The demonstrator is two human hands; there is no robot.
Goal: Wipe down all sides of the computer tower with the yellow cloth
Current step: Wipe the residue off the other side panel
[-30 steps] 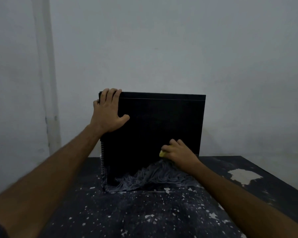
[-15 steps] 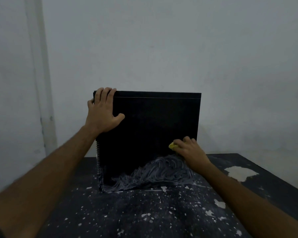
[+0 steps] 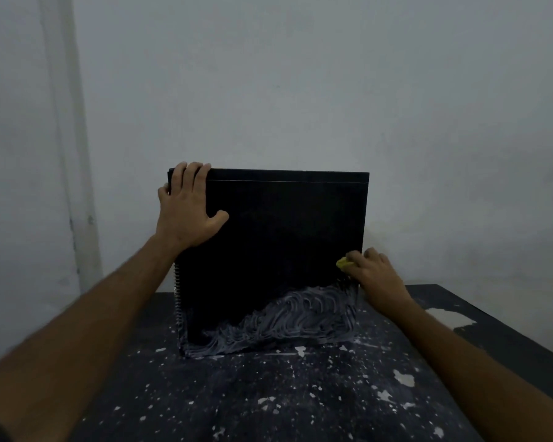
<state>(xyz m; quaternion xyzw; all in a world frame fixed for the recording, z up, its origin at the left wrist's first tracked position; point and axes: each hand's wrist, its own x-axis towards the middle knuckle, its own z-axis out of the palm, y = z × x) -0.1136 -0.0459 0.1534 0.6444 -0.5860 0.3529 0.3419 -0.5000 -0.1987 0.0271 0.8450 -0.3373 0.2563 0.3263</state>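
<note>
right hand (image 3: pixel 375 275) with yellow cloth (image 3: pixel 344 263) moved right to computer tower (image 3: pixel 268 237) edge

Left hand (image 3: pixel 189 215): arm extended, palm flat, fingers hooked over an upper corner, thumb spread.
Right hand (image 3: pixel 375 275): arm extended, fingers curled, gripping.

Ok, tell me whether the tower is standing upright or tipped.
Upright. The computer tower stands on the table, top edge level; the left hand steadies its upper corner.

Yellow cloth (image 3: pixel 344 263): mostly hidden under the right hand (image 3: pixel 375 275), one corner showing. Computer tower (image 3: pixel 275 250): far sides unseen. Counter (image 3: pixel 268 403): cut off by the bottom edge.
</note>
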